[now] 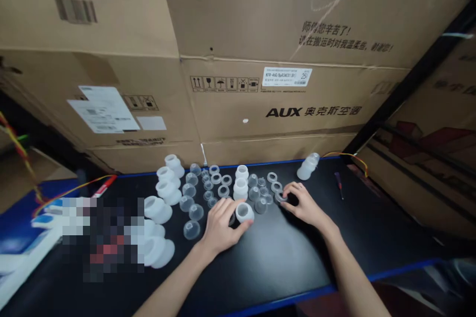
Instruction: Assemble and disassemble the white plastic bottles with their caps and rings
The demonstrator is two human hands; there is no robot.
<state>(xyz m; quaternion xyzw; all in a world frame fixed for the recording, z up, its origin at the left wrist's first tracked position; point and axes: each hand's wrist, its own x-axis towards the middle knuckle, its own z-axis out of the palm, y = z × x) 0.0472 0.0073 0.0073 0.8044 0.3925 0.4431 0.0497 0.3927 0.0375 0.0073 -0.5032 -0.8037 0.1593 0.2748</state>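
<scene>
On the black counter [286,262], white flared pieces [160,211] lie left of clear domes [192,231]. The left hand [221,225] grips a white cup [245,214] before a row of similar cups [241,192]. Past small clear caps [261,205], the right hand [305,205] pinches a translucent ring [278,200], nearest of its column. Farther right lies a screwdriver [338,184].

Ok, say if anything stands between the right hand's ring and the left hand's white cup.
Yes: a clear cup stands on the table between the ring at the right hand and the white cup at the left hand.
</scene>
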